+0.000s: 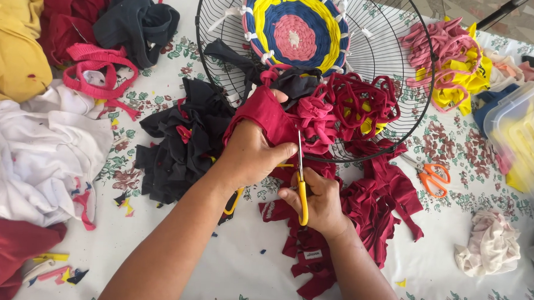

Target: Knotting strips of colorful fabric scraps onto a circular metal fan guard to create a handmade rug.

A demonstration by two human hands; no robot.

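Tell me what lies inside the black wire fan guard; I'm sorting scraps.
Inside the black wire fan guard: a round woven mat of yellow, blue and pink cloth strips, dark grey fabric and looped dark red strips. Those piles hide whatever lies beneath them.

Two bare hands are showing: one left hand [252,152] and one right hand [315,202]. Two pairs of scissors are lying in view: one yellow-handled pair [302,184] at the centre, and one orange-handled pair [433,176] at 3 o'clock. One round black wire grille [392,122] is sitting at 12 o'clock, carrying one round woven mat [295,30] in yellow, blue and pink rings. One clear plastic box [519,138] is standing at 3 o'clock. One crumpled pale cloth [490,243] is lying at 4 o'clock. One flowered tablecloth [215,266] is covering the table. The loose fabric strips are too tangled to count.
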